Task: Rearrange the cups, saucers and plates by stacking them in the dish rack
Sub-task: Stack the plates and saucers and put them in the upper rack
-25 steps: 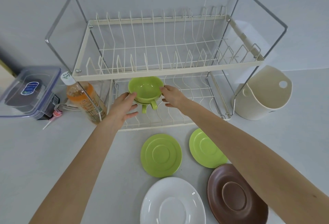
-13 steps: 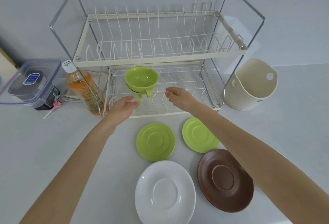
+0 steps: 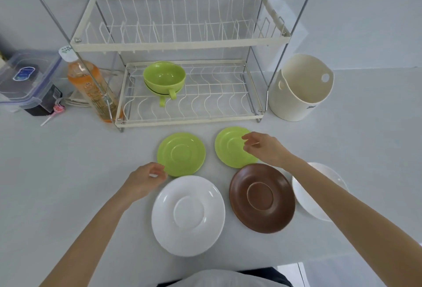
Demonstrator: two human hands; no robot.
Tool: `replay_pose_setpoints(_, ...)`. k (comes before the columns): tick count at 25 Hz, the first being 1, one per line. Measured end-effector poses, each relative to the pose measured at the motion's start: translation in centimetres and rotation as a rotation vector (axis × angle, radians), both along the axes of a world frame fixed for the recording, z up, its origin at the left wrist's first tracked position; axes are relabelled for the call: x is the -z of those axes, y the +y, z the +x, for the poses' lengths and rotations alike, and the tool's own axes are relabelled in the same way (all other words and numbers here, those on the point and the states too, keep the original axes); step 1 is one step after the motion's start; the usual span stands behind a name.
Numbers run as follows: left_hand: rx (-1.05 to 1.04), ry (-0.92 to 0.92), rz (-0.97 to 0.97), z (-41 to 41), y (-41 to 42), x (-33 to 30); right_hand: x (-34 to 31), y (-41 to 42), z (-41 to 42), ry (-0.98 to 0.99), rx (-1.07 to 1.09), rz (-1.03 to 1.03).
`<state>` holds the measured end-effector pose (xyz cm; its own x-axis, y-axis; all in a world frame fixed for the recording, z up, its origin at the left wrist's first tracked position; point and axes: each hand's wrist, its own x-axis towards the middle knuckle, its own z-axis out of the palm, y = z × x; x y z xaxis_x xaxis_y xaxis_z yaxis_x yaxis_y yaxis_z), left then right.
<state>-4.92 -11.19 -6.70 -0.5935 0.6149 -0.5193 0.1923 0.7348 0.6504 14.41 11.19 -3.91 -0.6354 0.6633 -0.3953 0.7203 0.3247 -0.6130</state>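
So the two green cups (image 3: 164, 79) are nested together on the lower tier of the dish rack (image 3: 189, 42), toward its left side, handles pointing at the front edge. Upper tier has nothing but wire slots. On the desk (image 3: 68, 172) just in front of the rack sit two green saucers: the left green saucer (image 3: 182, 153) and the right green saucer (image 3: 230, 147). In front of those are a white saucer (image 3: 188, 216) and a brown saucer (image 3: 261, 197), with a white plate (image 3: 319, 195) partly hidden under the right forearm. The left hand (image 3: 145, 180) is at the near-left rim of the left green saucer, fingers curled, can't tell if it's actually gripping. The right hand (image 3: 262, 147) hovers over the right green saucer's edge, fingers loosely bent, holding nothing. A juice bottle (image 3: 91, 88) stands left of the rack, a cream bucket (image 3: 301, 88) right of it.
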Motion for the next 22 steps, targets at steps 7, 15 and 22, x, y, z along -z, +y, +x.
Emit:
replay_pose_setpoints(7, -0.044, 0.007, -0.032, 2.8, -1.0, 1.3, 3.0, 0.4, 4.4, -0.109, 0.014, -0.022)
replay_pose_setpoints(15, -0.219, 0.016, -0.003, 3.5, -1.6, 1.9, 4.3, 1.2, 5.7, -0.097, 0.011, -0.063)
replay_pose_setpoints(22, -0.343, -0.143, 0.058, 4.3, -2.2, 2.2, 4.4, 1.7, 6.9, 0.049, 0.127, -0.252)
